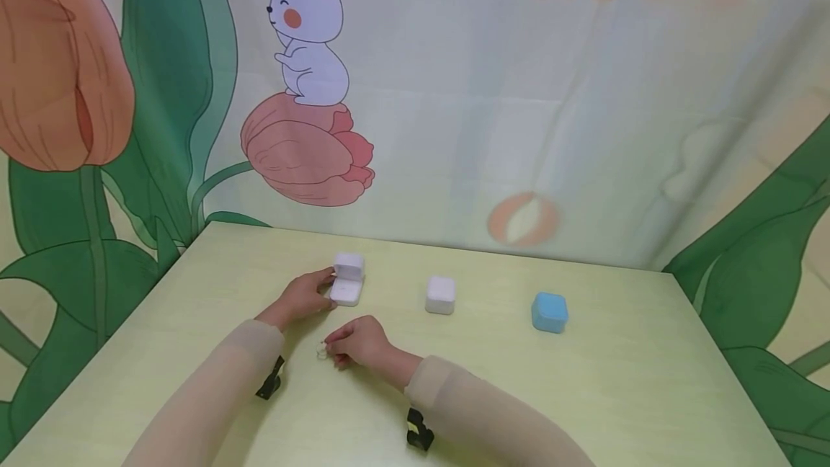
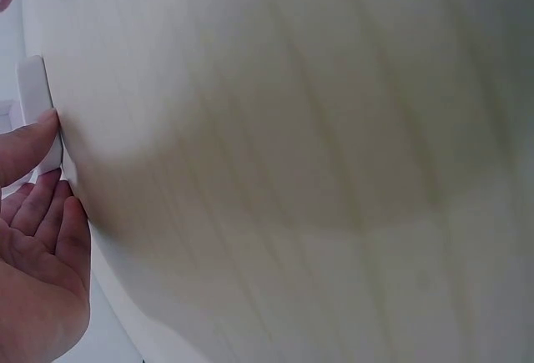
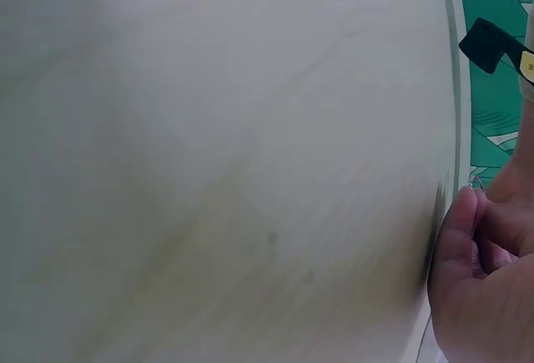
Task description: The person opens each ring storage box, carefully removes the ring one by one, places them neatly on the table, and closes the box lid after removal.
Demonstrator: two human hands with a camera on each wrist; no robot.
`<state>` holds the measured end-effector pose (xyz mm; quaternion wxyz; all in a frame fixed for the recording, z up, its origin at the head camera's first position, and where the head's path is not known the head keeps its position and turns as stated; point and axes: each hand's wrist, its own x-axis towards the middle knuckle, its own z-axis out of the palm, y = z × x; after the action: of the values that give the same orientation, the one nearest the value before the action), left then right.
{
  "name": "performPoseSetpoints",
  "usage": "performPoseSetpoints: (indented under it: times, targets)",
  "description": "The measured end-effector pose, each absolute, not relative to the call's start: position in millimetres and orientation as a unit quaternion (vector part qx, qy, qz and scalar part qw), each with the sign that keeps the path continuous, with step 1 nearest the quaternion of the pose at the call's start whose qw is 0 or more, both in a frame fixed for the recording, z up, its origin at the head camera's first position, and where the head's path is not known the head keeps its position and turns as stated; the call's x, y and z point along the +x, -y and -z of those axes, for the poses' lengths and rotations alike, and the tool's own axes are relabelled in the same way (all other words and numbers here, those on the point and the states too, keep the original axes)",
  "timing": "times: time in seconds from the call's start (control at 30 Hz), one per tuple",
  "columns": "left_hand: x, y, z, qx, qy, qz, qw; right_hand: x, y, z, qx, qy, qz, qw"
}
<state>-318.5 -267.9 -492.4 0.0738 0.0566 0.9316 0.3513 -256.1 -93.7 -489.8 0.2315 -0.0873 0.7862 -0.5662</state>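
Note:
A small white ring box [image 1: 346, 292] stands on the table with its lid raised. My left hand [image 1: 305, 296] grips it from the left side, and in the left wrist view the thumb [image 2: 32, 142] lies against its white base. Nearer the table's front, my right hand [image 1: 364, 343] pinches a thin silvery ring [image 1: 321, 352] between thumb and fingertips. The right wrist view shows part of that ring [image 3: 476, 183] poking above the pinched fingers; the rest is hidden.
A closed white box [image 1: 440, 295] stands to the right of the ring box, with a closed blue box [image 1: 550, 312] farther right. Behind the pale yellow table [image 1: 622, 380] hangs a printed curtain [image 1: 441, 92]. Black straps show at both wrists.

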Motion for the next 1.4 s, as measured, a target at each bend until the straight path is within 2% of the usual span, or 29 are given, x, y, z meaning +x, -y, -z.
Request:
performPoseSetpoints:
  times: [0.23, 0.83, 1.4]
  targets:
    - [-315.1, 263.5, 490.9, 0.052, -0.938, -0.334, 0.072, -256.0, 94.7, 493.5, -0.102, -0.795, 0.555, 0.224]
    - [-316.8, 263.0, 494.8, 0.060, -0.940, -0.329, 0.071, -257.1, 95.4, 491.3, -0.166, -0.866, 0.446, 0.154]
    - [-315.9, 265.7, 491.9, 0.069, -0.939, -0.331, 0.060, -275.1, 108.8, 487.5, -0.163, -0.907, 0.347, 0.175]
